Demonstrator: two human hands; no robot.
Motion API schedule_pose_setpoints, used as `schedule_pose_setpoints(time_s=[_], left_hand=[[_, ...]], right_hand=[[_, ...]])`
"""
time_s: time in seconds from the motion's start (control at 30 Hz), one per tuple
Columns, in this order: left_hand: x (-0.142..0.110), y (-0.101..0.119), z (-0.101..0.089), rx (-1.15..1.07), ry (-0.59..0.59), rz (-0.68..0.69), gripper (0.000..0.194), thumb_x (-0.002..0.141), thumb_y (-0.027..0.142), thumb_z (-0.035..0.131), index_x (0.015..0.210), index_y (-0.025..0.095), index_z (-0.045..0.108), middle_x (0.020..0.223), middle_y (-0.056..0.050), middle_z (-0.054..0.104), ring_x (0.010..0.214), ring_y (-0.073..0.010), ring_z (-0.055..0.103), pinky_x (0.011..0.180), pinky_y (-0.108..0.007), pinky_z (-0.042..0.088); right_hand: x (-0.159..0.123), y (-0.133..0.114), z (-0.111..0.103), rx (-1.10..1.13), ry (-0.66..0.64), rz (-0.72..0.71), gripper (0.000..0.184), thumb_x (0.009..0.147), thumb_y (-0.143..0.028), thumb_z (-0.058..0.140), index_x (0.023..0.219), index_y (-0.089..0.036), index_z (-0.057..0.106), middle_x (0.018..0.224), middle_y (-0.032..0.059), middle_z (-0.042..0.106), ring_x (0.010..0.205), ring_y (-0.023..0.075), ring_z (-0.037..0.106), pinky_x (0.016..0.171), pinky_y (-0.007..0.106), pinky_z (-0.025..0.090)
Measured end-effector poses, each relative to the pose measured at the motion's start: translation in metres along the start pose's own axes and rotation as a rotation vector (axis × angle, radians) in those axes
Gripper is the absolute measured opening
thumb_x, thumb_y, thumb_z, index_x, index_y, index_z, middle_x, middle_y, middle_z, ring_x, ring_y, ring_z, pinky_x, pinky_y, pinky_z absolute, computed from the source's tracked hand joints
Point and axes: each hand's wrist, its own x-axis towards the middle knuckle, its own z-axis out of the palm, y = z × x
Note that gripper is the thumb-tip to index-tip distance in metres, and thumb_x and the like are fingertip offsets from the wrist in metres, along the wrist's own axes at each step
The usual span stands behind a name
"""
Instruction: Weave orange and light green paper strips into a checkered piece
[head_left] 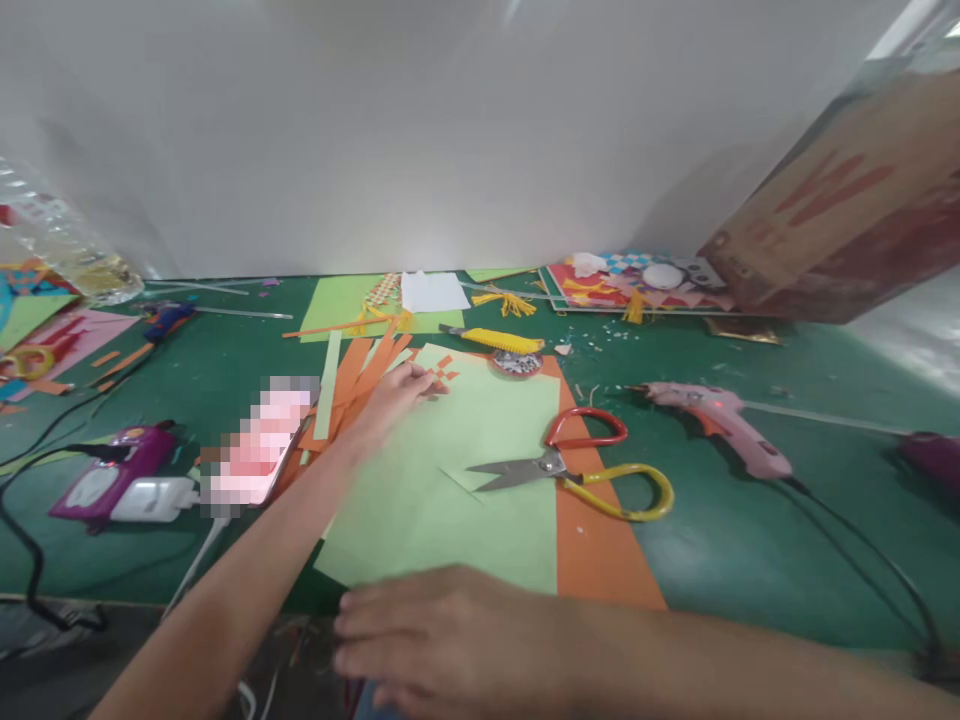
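Observation:
My left hand (405,388) rests over the far left part of the light green paper sheets (450,450). Its fingers are closed at the edge of a small woven piece of orange and green paper strips (444,374). Fingers stretched out to the left, my right hand (439,635) is slightly blurred at the near table edge and holds nothing. Scissors (551,465) with one red and one yellow handle lie partly open on the sheets. An orange sheet (600,545) shows underneath. Loose orange paper strips (349,380) lie left of my left hand.
A yellow utility knife (502,340) touches a small dish of bits (516,365). At right lies a pink glue gun (720,415) with its cord. Left are a phone (259,450) on a cable and a purple power strip (112,480). A brown bag (840,200) stands far right.

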Motion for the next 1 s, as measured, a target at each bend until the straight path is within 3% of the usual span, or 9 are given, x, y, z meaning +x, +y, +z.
schedule_pose_setpoints(time_s=[0.1,0.17,0.3,0.43,0.53,0.7,0.83,0.93,1.0], left_hand=[[-0.003,-0.002,0.004,0.063,0.036,0.051,0.016,0.08,0.024,0.062,0.068,0.018,0.053,0.076,-0.004,0.069,0.084,-0.0205,0.068,0.091,-0.039,0.045],[-0.004,-0.003,0.006,0.088,0.05,0.081,0.015,0.079,0.025,0.061,0.068,0.018,0.053,0.074,-0.003,0.068,0.081,-0.0197,0.068,0.087,-0.037,0.047],[-0.004,-0.002,0.007,0.123,0.053,0.103,0.016,0.078,0.027,0.061,0.068,0.018,0.053,0.071,-0.003,0.067,0.078,-0.0194,0.067,0.083,-0.036,0.05],[-0.004,-0.001,0.008,0.144,0.049,0.102,0.015,0.078,0.027,0.06,0.068,0.018,0.054,0.073,-0.003,0.068,0.077,-0.0182,0.067,0.081,-0.034,0.05],[-0.004,-0.001,0.008,0.158,0.05,0.103,0.015,0.079,0.026,0.059,0.068,0.018,0.054,0.073,-0.003,0.068,0.076,-0.0176,0.066,0.081,-0.034,0.05],[-0.006,-0.001,0.007,0.162,0.038,0.111,0.016,0.079,0.028,0.059,0.068,0.019,0.053,0.071,-0.002,0.067,0.077,-0.0184,0.066,0.081,-0.034,0.048],[-0.006,-0.002,0.007,0.155,0.024,0.118,0.016,0.08,0.029,0.058,0.069,0.019,0.053,0.069,-0.002,0.066,0.075,-0.0184,0.066,0.076,-0.032,0.049],[-0.005,-0.004,0.006,0.156,0.024,0.122,0.015,0.081,0.029,0.057,0.071,0.018,0.053,0.068,-0.002,0.066,0.076,-0.0183,0.067,0.076,-0.032,0.049],[-0.006,-0.004,0.006,0.16,0.022,0.12,0.017,0.081,0.031,0.057,0.071,0.018,0.053,0.07,-0.002,0.067,0.076,-0.0185,0.067,0.076,-0.031,0.049]], right_hand=[[-0.011,0.018,-0.015,-0.234,0.152,0.272,0.037,0.097,-0.022,0.031,0.102,-0.013,0.067,0.102,0.005,0.073,0.097,0.0135,0.066,0.093,0.025,0.049],[-0.017,0.028,-0.016,-0.467,0.107,0.453,0.036,0.096,-0.024,0.036,0.102,-0.007,0.067,0.1,0.0136,0.073,0.101,0.022,0.065,0.095,0.038,0.049],[-0.024,0.021,0.003,-0.63,0.058,0.455,0.044,0.092,-0.035,0.045,0.113,-0.001,0.064,0.117,0.0207,0.065,0.116,0.029,0.057,0.103,0.044,0.043],[-0.013,-0.005,0.028,-0.468,0.003,0.5,0.058,0.091,-0.049,0.043,0.127,-0.005,0.055,0.131,0.0215,0.055,0.126,0.0308,0.048,0.103,0.042,0.042],[0.004,-0.016,0.041,-0.291,-0.112,0.338,0.064,0.09,-0.055,0.04,0.13,-0.006,0.051,0.139,0.0175,0.048,0.129,0.0285,0.044,0.107,0.042,0.037],[0.028,-0.006,0.033,-0.193,0.015,-0.107,0.038,0.097,-0.034,0.033,0.116,-0.018,0.062,0.131,0.0017,0.059,0.124,0.0144,0.048,0.108,0.028,0.035],[0.022,0.022,0.009,-0.252,0.034,0.236,0.036,0.095,-0.022,0.034,0.095,-0.012,0.068,0.099,0.0113,0.072,0.096,0.0191,0.065,0.095,0.034,0.048],[0.009,0.031,0.007,-0.433,0.011,0.574,0.051,0.091,-0.039,0.047,0.119,0.003,0.057,0.12,0.0305,0.059,0.118,0.0367,0.054,0.097,0.051,0.044],[0.004,0.025,0.014,-0.414,0.013,0.587,0.067,0.086,-0.053,0.049,0.125,0.003,0.053,0.128,0.0329,0.052,0.124,0.04,0.047,0.099,0.054,0.042]])
